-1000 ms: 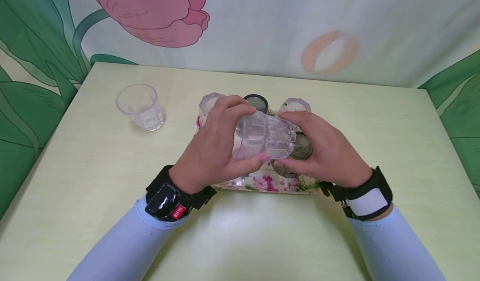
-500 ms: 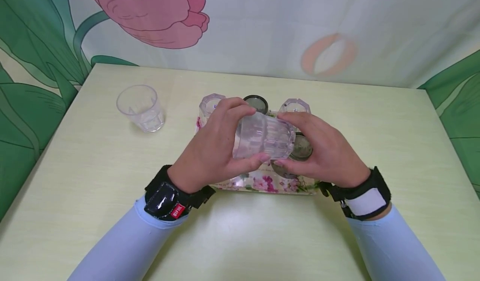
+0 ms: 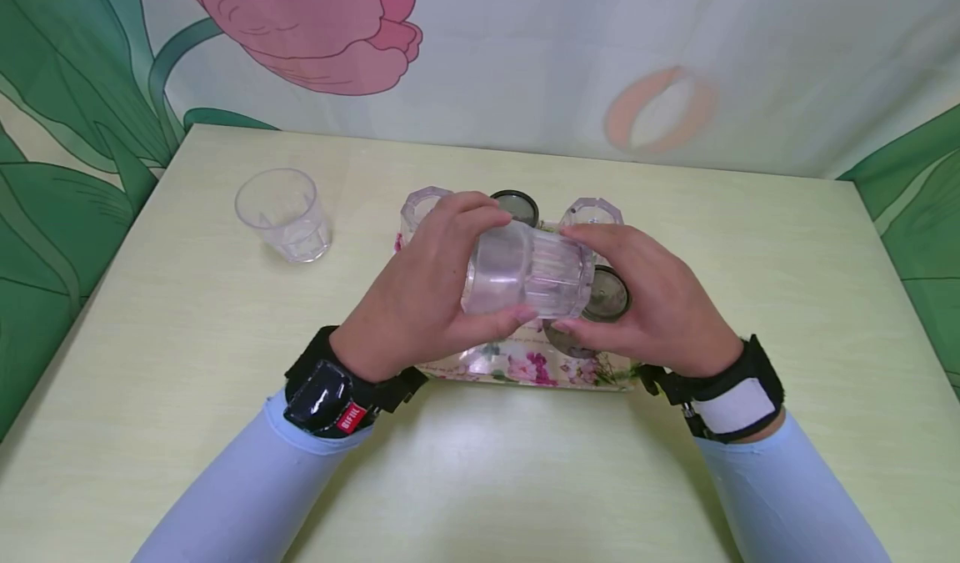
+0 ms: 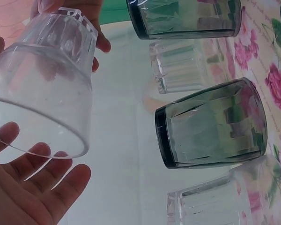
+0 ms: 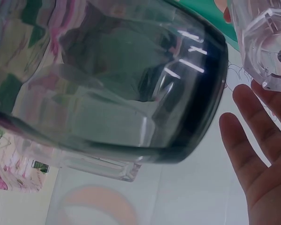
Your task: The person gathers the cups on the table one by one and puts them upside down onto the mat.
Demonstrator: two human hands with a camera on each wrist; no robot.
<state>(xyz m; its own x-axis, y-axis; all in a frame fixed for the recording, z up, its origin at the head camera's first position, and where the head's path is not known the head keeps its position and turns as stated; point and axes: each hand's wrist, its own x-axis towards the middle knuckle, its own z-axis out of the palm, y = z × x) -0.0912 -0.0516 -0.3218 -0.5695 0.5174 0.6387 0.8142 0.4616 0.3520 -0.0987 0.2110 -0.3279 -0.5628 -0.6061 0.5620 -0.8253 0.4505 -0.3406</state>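
Note:
A clear cup with a faceted base (image 3: 525,271) lies sideways in the air, held between both hands. My left hand (image 3: 420,296) grips its wide rim end, thumb in front and fingers behind. At the narrow base end, my right hand (image 3: 652,304) holds it with thumb and fingertips. The left wrist view shows the cup's rim (image 4: 42,126) near the left fingers. Below stands a floral tray (image 3: 517,371) bearing upside-down cups, among them dark-tinted ones (image 4: 210,126) and clear ones (image 4: 178,65). The hands hide part of the tray.
Off to the left, a clear cup (image 3: 281,213) stands upright and alone on the pale table (image 3: 480,480). A dark-tinted cup (image 5: 131,84) on the tray is close beside the right wrist. Behind the table's back edge hangs a flower-printed curtain (image 3: 525,62).
The held cup looks slightly turned about its length, its wide part now smoother to view. My left hand has shifted a little left; the right has hardly moved.

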